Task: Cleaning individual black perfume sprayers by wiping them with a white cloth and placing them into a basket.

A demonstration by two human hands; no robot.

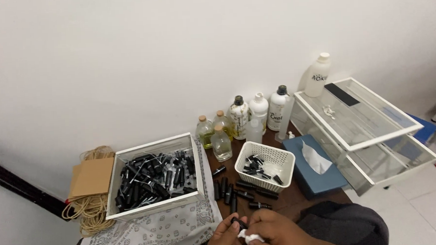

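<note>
While both hands meet at the bottom edge of the view, I see my left hand pinching a small black vial and my right hand curled around a white tissue wad. More black vials lie just ahead on the dark table, beside the white basket.

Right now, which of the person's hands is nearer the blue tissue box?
Right. The right hand sits below the blue tissue box, slightly left of it; the left hand is farther left, past the right.
</note>
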